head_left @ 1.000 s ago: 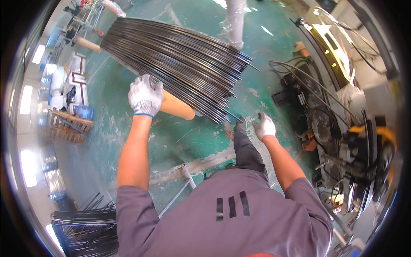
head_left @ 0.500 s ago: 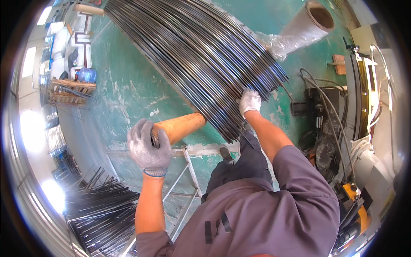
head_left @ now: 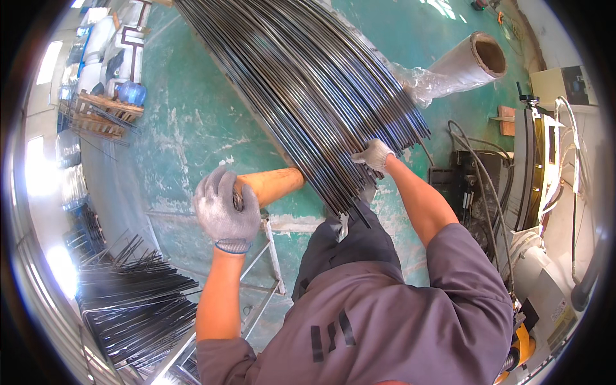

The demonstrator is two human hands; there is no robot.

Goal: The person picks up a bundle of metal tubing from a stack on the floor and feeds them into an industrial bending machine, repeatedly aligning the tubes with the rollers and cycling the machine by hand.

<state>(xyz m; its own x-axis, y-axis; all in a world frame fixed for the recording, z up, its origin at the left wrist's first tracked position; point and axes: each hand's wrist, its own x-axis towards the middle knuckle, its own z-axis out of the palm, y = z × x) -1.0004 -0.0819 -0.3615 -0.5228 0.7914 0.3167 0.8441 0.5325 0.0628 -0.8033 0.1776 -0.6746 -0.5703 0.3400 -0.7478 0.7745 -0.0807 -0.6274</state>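
Note:
A big bundle of long thin dark metal rods (head_left: 308,83) lies across an orange-brown roller (head_left: 273,184) on a metal stand. My left hand (head_left: 223,208), in a grey knit glove, is closed around the near end of the roller. My right hand (head_left: 373,154), in a white glove, grips the rod ends at the bundle's right edge. Both forearms are bare below grey sleeves.
A plastic-wrapped cardboard tube (head_left: 455,67) lies on the green floor at upper right. Machinery with cables (head_left: 487,186) stands to the right. Another stack of dark rods (head_left: 138,301) rests on a rack at lower left. Wooden pallets (head_left: 102,112) sit at far left.
The view has swung, so the bundle now runs steeply up the picture. My left hand moved from the rods onto the roller's end; my right hand moved up onto the rod ends.

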